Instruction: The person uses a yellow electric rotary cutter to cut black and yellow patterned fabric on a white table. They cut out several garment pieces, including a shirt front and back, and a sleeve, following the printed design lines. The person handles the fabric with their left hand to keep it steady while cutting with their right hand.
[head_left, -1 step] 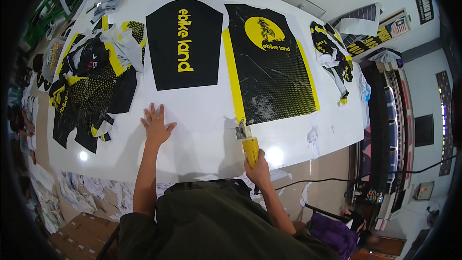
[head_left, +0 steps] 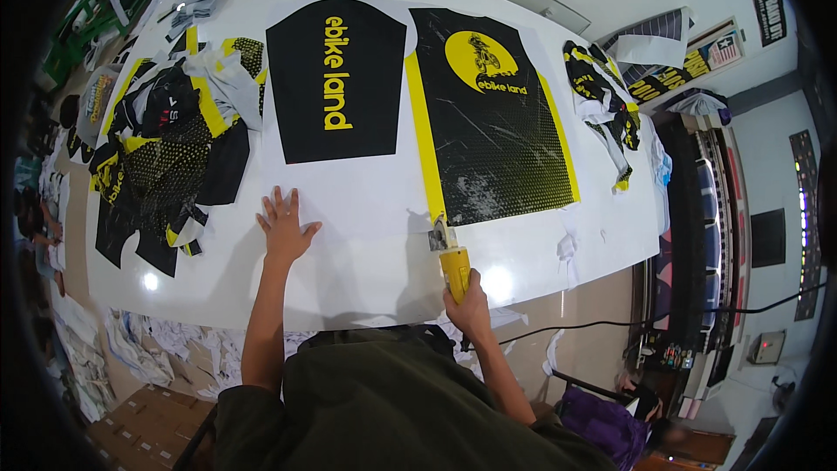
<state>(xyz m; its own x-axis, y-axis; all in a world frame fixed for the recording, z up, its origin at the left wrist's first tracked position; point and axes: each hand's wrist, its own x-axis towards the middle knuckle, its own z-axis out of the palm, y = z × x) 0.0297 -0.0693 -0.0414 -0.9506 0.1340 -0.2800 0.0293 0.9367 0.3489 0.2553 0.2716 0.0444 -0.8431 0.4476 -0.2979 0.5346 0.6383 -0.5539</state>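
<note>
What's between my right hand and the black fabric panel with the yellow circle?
In the head view, a yellow handheld cutter, held in your right hand, its metal head near the lower left of the black fabric panel.

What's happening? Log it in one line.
left hand: palm down, near black panel | right hand: gripping yellow tool | tool head: at near end of yellow strip | patterned panel: flat on table

Yellow tool [head_left: 455,269], rear end seemingly hidden

Left hand [head_left: 286,228] flat, splayed; right hand [head_left: 468,307] curled
</note>
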